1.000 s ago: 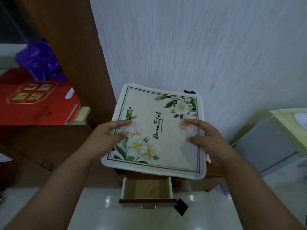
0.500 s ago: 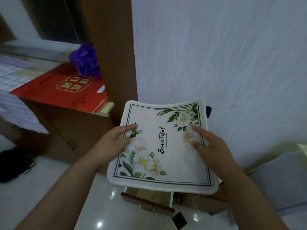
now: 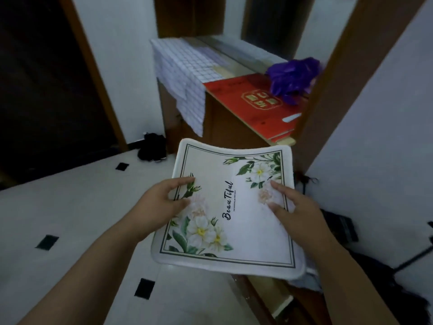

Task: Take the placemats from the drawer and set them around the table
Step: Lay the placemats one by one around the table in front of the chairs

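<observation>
I hold a white placemat [image 3: 243, 221] with a green flower print and the word "Beautiful" flat in front of me, above the floor. My left hand [image 3: 161, 202] grips its left edge, thumb on top. My right hand [image 3: 293, 212] grips the right side, fingers spread on the print. More cloth edges show under the mat at its lower right corner, so it may be a stack. The open wooden drawer [image 3: 281, 303] peeks out below the mat at the bottom right.
A wooden cabinet [image 3: 225, 127] stands ahead with a checked cloth [image 3: 185, 73], a red box [image 3: 255, 102] and a purple bag [image 3: 293, 76] on top. Black shoes [image 3: 152, 147] lie on the white tiled floor [image 3: 70, 207]. A dark doorway is at left, a white wall at right.
The view has swung left, away from the wall and drawer, toward the cabinet and doorway. The placemat stays held in both hands.
</observation>
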A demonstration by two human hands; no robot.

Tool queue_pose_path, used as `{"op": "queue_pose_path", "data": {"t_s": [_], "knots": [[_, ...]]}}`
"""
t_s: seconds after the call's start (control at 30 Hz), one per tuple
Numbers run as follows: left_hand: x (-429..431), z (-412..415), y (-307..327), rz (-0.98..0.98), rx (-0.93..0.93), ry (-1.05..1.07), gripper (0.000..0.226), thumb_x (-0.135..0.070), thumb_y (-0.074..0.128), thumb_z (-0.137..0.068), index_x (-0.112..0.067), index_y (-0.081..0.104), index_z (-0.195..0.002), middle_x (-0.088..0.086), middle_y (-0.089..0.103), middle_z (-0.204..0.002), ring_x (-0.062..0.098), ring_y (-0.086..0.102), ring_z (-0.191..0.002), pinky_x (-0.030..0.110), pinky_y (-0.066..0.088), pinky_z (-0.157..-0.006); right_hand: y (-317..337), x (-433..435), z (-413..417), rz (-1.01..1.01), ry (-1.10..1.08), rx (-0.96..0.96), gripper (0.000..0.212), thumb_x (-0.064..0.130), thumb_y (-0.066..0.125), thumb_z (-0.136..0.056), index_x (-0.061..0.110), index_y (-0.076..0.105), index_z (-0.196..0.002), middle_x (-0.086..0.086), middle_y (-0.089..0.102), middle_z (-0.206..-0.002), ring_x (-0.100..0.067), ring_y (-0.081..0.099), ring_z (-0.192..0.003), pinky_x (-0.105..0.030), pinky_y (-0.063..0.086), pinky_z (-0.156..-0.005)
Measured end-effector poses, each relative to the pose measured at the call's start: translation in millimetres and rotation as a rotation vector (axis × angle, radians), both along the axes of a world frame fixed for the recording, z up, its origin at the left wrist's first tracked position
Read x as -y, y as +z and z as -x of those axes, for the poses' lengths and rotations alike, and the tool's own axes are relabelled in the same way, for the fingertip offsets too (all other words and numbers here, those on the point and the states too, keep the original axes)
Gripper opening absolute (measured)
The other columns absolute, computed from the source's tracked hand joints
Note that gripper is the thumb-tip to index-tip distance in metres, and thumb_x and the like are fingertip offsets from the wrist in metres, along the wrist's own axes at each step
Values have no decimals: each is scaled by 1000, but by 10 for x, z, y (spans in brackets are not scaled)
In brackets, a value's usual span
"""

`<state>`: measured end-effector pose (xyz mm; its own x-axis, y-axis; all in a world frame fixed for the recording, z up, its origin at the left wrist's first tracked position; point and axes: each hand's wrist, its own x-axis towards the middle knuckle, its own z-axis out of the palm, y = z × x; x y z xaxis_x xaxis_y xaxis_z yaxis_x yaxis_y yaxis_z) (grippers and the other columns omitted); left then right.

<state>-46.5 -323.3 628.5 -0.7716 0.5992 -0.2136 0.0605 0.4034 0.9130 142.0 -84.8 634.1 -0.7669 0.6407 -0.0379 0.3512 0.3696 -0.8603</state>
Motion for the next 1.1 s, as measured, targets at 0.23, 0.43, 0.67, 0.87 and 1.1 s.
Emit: {"op": "queue_pose_path", "data": {"t_s": [0.23,0.43,0.67,0.87,1.1], "knots": [[1953,445,41,-51,6,388,46,-14,69,-90,-44,64,-124,-11,62,-126,16,66,-106,41,58,-90,180,1481,1525,-88,406,34,46,12,64,-91,30,57,-133,15,55,-124,4,54,-100,1,41,-80],[3999,673,123,-14,-34,730,49,-12,72,-86,-41,64,-125,-10,65,-122,11,67,-102,39,58,-90,227,3465,2651,-94,723,29,47,15,62,-93,32,55,-135,13,55,-126,-2,55,-107,-16,47,-93],[5910,652,188,23,-116,1083,45,-18,68,-89,-48,63,-122,-14,64,-126,12,65,-109,42,53,-99,228,5543,3509,-130,1004,-41,47,20,64,-92,37,54,-134,18,53,-121,1,50,-104,-1,34,-77],[6826,629,159,23,-105,1330,43,-18,63,-93,-53,63,-120,-15,63,-127,18,72,-93,39,60,-83,186,6798,4142,-114,1245,-36,47,21,64,-91,41,55,-132,16,57,-126,0,53,-105,-14,38,-87],[7396,1026,142,76,-109,1583,45,-21,63,-93,-56,61,-119,-5,72,-113,45,68,-91,59,58,-77,155,7897,5111,-108,1509,-57,47,20,63,-91,38,54,-134,17,54,-120,0,51,-102,-14,36,-88]]}}
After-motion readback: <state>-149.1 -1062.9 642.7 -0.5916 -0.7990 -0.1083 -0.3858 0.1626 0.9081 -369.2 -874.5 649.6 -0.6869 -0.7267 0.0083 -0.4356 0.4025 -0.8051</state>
